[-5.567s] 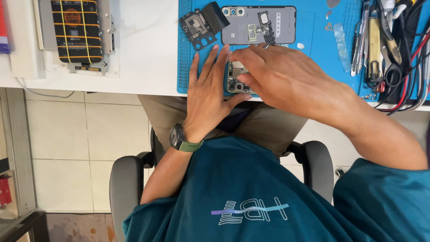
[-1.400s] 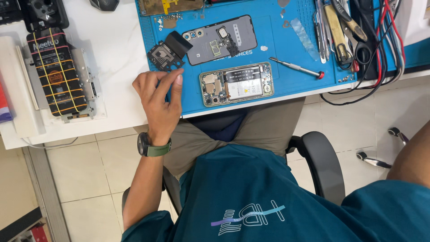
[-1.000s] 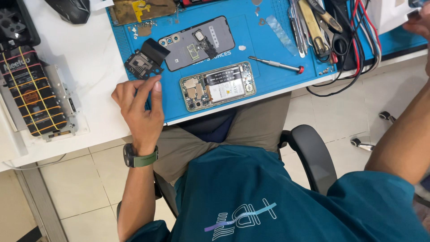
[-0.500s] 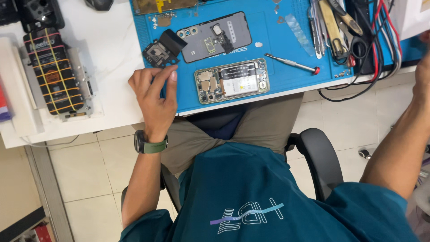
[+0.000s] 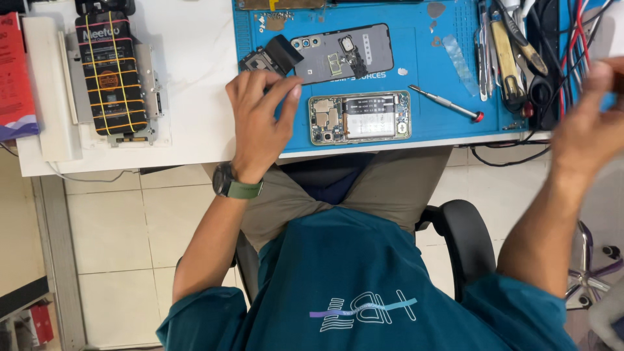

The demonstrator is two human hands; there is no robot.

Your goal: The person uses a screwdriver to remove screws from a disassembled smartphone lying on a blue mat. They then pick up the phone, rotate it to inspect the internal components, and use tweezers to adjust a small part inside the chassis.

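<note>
At the far left of the white surface (image 5: 195, 78) sits a black block (image 5: 112, 75) bound with yellow bands on a metal frame. The left hand (image 5: 260, 120) lies flat at the left edge of the blue mat (image 5: 416, 133), fingers loosely spread and holding nothing, fingertips just beside a small black part (image 5: 273, 55). Beyond it lies a grey back cover (image 5: 344, 53). The opened phone (image 5: 359, 117) rests face down near the mat's front edge, just right of that hand, untouched. Further right lie a screwdriver (image 5: 445, 104), then a cluster of tools (image 5: 513, 52) and cables. The right hand (image 5: 595, 127) is raised off the right end, blurred; I cannot tell its grip.
</note>
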